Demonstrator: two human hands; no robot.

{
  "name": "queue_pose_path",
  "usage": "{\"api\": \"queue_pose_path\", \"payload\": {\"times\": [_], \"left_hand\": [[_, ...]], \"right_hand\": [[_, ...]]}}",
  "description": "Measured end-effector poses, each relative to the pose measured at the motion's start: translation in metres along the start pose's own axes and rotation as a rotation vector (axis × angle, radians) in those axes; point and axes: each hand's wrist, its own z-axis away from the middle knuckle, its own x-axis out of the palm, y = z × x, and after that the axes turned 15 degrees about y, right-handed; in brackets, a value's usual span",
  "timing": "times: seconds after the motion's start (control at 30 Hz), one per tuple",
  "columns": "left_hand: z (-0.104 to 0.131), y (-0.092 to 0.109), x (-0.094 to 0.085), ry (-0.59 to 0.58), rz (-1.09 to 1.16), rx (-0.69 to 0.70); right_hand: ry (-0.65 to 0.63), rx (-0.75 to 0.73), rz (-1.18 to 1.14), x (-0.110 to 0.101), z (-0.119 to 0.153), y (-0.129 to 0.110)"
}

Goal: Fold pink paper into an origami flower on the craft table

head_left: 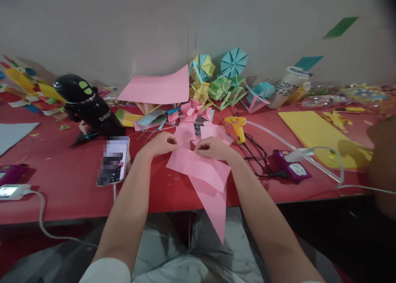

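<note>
A pink paper sheet (201,167) lies at the table's front, with a pointed flap hanging over the edge. My left hand (165,143) pinches near its upper left edge; its fingers are pressed together. My right hand (212,148) is closed on the sheet's top edge, thumb and fingers together. Just beyond both hands are more pink paper pieces and a pink folded paper cluster (190,112). The yellow glue gun (237,128) stands right of that cluster, with its black cord trailing.
A black bottle (89,105) and a phone (116,161) are on the left. Folded paper umbrellas (234,63) stand by the wall beside a large pink sheet (156,87). To the right are a purple power strip (292,167), yellow sheets (321,140), a cup (287,86) and another person's arm (383,163).
</note>
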Motion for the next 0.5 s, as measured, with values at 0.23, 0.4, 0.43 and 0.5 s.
{"api": "queue_pose_path", "payload": {"times": [0.23, 0.4, 0.43, 0.5], "left_hand": [[0.002, 0.0, -0.01, 0.189, 0.043, -0.068], [0.001, 0.014, 0.001, 0.239, 0.374, -0.157], [0.002, 0.016, 0.004, 0.22, 0.336, -0.136], [0.002, 0.02, 0.009, 0.184, 0.255, -0.068]], "right_hand": [[0.089, 0.016, -0.069, -0.008, 0.003, 0.001], [0.142, -0.032, -0.122, -0.003, -0.001, 0.002], [0.153, -0.046, -0.127, -0.001, -0.002, 0.001], [0.179, -0.064, -0.131, 0.003, -0.003, 0.001]]}}
